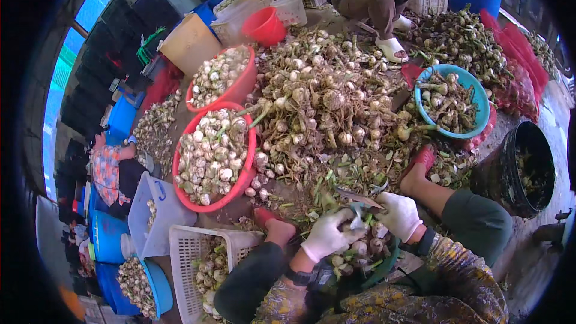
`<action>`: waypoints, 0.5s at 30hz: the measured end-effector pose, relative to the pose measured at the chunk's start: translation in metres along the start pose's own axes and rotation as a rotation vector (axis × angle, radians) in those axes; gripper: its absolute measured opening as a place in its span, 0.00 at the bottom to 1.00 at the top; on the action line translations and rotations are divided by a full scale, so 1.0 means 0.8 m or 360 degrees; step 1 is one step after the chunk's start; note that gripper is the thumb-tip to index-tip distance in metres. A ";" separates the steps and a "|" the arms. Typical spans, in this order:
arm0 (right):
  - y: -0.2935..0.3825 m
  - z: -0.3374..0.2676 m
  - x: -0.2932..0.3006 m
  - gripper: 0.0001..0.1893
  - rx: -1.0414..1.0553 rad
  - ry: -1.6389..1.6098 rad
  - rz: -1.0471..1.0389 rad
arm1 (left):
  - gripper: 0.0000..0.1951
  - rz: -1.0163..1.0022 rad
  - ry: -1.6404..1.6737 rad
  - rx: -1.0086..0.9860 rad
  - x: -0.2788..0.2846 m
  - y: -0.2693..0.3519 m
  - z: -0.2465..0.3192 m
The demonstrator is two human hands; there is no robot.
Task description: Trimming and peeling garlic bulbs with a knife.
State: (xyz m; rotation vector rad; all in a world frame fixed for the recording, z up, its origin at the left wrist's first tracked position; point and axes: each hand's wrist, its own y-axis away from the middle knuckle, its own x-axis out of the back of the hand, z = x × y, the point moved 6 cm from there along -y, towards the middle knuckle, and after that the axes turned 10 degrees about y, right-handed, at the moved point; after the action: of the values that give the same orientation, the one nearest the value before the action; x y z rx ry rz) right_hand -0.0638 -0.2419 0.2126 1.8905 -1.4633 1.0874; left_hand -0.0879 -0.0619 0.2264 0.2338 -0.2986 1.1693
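Observation:
My left hand (330, 234), in a white glove, has its fingers closed around something pale, perhaps a garlic bulb, largely hidden by the fingers. My right hand (399, 216), also gloved, grips a bladed cutting tool (360, 199) whose blade points left above the left hand. Just below both hands lie garlic bulbs (360, 248) in a green container (390, 264) between my legs. Cut stems and leaves (326, 193) litter the ground before me. Beyond them spreads a large heap of garlic with roots and stalks (324, 99).
Red basins of garlic (252, 162) stand left of the heap, above a white plastic crate (180, 252). At right are a turquoise basin (483, 108) and a black bucket (499, 166). A co-worker (373, 0) sits behind the heap; another person (108, 171) is far left.

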 end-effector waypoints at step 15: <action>-0.003 0.070 -0.022 0.15 -0.0284 0.0180 -0.0262 | 0.21 -0.0094 -0.0326 0.0412 0.061 -0.002 -0.134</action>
State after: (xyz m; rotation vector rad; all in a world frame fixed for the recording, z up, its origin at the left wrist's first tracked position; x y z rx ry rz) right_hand -0.0476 -0.2755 0.1675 1.7610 -1.2734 0.9389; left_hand -0.0572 0.0153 0.1433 0.5881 -0.3171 1.1261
